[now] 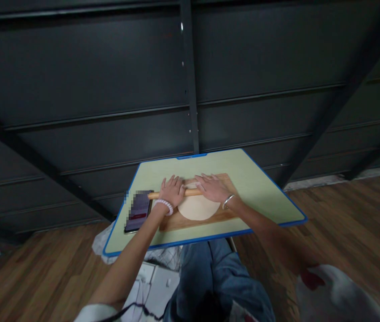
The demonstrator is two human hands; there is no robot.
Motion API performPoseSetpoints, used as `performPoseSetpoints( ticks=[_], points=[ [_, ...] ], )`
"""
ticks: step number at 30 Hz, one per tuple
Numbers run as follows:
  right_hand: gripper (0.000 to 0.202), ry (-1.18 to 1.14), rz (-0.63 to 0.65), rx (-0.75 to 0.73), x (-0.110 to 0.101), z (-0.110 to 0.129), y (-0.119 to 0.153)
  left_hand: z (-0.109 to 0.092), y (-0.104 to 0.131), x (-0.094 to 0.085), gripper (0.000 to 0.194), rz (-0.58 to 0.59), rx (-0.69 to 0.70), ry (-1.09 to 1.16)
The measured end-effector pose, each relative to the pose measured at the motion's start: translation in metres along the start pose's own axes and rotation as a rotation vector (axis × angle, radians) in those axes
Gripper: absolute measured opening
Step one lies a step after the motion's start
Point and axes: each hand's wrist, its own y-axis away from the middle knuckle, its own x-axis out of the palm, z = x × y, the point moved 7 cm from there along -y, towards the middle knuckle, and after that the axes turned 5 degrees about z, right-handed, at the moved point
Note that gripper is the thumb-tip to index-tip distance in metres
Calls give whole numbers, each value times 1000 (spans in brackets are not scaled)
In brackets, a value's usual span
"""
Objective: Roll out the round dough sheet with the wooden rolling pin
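Note:
A round, flat sheet of pale dough [199, 208] lies on a wooden board [176, 222]. Across its far part rests a light wooden rolling pin [192, 192]. My left hand [172, 191] lies over the pin toward its left end, fingers pointing forward and spread. My right hand [212, 188] lies over the pin's right part, palm down with its fingers stretched out, and hides that end. Both hands press on the pin from above without fingers wrapped round it.
A phone [138, 214], partly pixelated, lies left of the board on the pale green table [267, 203] with a blue rim. Dark metal panels [136, 143] stand behind. Below are my jeans-clad legs [196, 273] and a white box [163, 286] on the wooden floor.

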Motion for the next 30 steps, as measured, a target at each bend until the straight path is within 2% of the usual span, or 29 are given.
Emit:
performPoseSetpoints(
  ticks=[6,11,20,26,30],
  points=[
    [44,-1,-101,-61,-10,16,21,-8,23,-3,47,-47,63,10],
    [46,-18,-136,-144,-11,32,43,-13,45,-3,48,-67,106,34],
    [36,-90,-187,-227,-16,48,77,-9,80,-5,37,-161,286,227],
    [28,-258,-269,-238,-20,50,90,-16,108,-16,22,-308,175,272],
    [26,-344,-297,-204,-24,47,88,-26,120,-23,20,-323,106,258]
  ],
)
